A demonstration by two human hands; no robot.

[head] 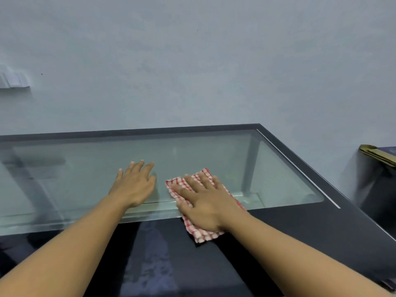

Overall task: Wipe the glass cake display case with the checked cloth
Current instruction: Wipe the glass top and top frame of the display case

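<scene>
The glass cake display case (214,151) fills the lower half of the view, its clear top pane framed in black. A red-and-white checked cloth (174,184) lies folded across the pane's near edge, partly on the black frame. My right hand (205,202) presses flat on the cloth with straight, spread fingers and covers most of it. My left hand (135,183) rests flat on the bare glass just left of the cloth, fingers straight and apart from it.
A pale wall (192,61) rises directly behind the case. The case's black frame (321,221) runs along the right and near sides. A dark box with a gold edge (379,155) stands lower, past the right side. A small white fixture (12,80) hangs on the wall at left.
</scene>
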